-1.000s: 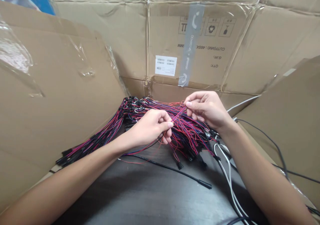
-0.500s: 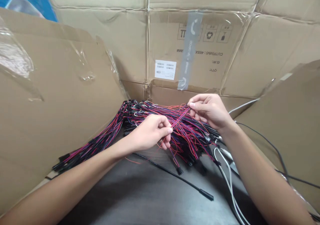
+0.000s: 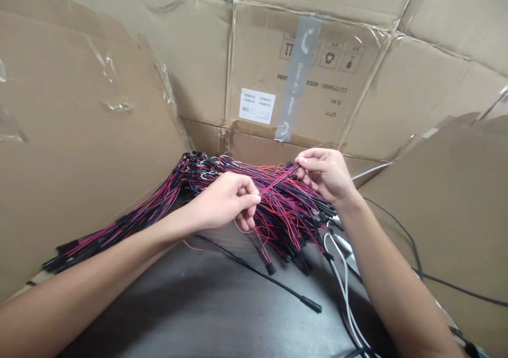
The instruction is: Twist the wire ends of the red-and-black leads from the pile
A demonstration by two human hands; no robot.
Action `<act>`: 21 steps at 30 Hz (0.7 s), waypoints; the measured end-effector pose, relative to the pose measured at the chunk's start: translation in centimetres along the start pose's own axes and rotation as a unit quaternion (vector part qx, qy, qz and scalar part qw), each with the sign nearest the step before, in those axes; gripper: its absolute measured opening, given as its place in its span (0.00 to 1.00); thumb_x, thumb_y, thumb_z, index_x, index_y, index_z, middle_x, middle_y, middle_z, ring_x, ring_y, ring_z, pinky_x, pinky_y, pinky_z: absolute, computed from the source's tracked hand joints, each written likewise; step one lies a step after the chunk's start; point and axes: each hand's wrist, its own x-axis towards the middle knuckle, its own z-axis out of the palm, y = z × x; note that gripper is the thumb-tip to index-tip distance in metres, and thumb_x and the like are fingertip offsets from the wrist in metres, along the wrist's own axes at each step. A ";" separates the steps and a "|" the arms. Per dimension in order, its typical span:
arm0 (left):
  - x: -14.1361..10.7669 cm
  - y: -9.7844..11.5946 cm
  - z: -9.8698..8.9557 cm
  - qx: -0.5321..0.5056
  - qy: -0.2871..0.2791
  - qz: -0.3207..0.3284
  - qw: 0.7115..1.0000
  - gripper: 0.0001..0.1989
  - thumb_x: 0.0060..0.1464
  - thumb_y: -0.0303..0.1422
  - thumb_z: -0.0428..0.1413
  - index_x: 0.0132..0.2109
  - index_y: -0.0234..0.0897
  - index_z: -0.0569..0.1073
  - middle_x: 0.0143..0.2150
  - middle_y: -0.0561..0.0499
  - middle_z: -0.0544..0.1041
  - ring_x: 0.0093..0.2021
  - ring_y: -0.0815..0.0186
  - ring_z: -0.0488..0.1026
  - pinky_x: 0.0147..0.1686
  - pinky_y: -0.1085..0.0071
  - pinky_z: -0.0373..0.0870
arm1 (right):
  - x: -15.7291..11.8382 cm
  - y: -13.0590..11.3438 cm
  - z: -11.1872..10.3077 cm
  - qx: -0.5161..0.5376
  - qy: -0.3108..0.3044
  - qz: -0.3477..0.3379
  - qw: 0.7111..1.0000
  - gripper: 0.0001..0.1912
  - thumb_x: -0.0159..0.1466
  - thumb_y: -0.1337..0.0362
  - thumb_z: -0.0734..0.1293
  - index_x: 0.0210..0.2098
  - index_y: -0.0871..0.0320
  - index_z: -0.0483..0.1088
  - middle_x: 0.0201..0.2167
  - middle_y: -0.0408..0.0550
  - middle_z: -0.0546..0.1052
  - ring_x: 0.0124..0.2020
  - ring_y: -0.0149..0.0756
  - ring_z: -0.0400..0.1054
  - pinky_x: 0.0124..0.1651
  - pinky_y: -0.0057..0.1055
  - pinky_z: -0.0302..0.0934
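My left hand (image 3: pixel 234 199) pinches a wire harness of thin red and purple wires (image 3: pixel 278 181), thumb against fingers. Up and to the right, my right hand (image 3: pixel 323 173) grips the same wires between thumb and fingertips, so a straight stretch runs between the two hands. Below my left hand, wires hang down to a small black connector (image 3: pixel 270 268) just over the table. Behind and under both hands lies a large pile of similar wire harnesses (image 3: pixel 293 215) with red, purple and black leads. A black cable with a thicker plug end (image 3: pixel 311 304) lies across the table in front.
Cardboard walls (image 3: pixel 99 82) enclose the dark table (image 3: pixel 190 305) at left, back and right. More harnesses (image 3: pixel 119 225) spill along the left wall. White cables (image 3: pixel 346 289) run down beside my right forearm, and a black cord (image 3: pixel 397 224) crosses the right wall.
The view has shifted and tilted slightly, so most things appear a little further left. Both hands keep their pinch on the wires, and the stretch between them looks slightly longer.
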 end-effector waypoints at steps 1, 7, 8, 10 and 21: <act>0.0 0.0 0.0 0.003 0.002 -0.003 1.000 0.07 0.53 0.27 0.52 0.28 0.35 0.65 0.18 0.53 0.73 0.19 0.66 0.75 0.20 0.72 0.74 | 0.0 0.1 -0.1 0.002 0.000 0.002 1.000 0.06 0.47 0.67 0.72 0.24 0.62 0.72 0.13 0.44 0.73 0.10 0.24 0.61 0.08 0.18 0.47; 0.2 -0.3 -0.5 0.017 -0.002 0.011 1.000 0.07 0.52 0.27 0.53 0.27 0.34 0.65 0.18 0.53 0.73 0.18 0.68 0.73 0.19 0.73 0.73 | 0.1 0.4 -0.7 -0.005 -0.048 0.026 0.999 0.08 0.48 0.67 0.73 0.25 0.62 0.71 0.15 0.44 0.73 0.11 0.23 0.62 0.10 0.17 0.50; 0.1 -0.3 -0.6 0.018 -0.005 0.014 1.000 0.07 0.52 0.27 0.54 0.27 0.34 0.65 0.18 0.53 0.73 0.18 0.68 0.73 0.19 0.73 0.73 | 0.0 0.4 -0.8 -0.005 -0.056 0.029 0.998 0.08 0.49 0.67 0.73 0.25 0.62 0.70 0.15 0.44 0.73 0.11 0.23 0.62 0.10 0.17 0.50; 0.1 -0.4 -0.8 0.015 -0.010 0.016 1.000 0.07 0.52 0.28 0.54 0.26 0.34 0.66 0.18 0.53 0.73 0.18 0.68 0.73 0.19 0.73 0.72 | 0.0 0.5 -0.9 0.002 -0.072 0.031 0.997 0.09 0.49 0.66 0.74 0.26 0.62 0.70 0.16 0.43 0.74 0.12 0.23 0.63 0.11 0.16 0.51; -0.2 0.2 -0.8 -0.032 -0.001 0.014 0.999 0.07 0.50 0.27 0.55 0.26 0.34 0.65 0.17 0.53 0.73 0.18 0.68 0.73 0.19 0.73 0.72 | -0.8 1.6 1.6 0.103 -0.154 0.064 0.981 0.11 0.48 0.64 0.75 0.28 0.60 0.71 0.16 0.39 0.70 0.14 0.21 0.60 0.12 0.16 0.46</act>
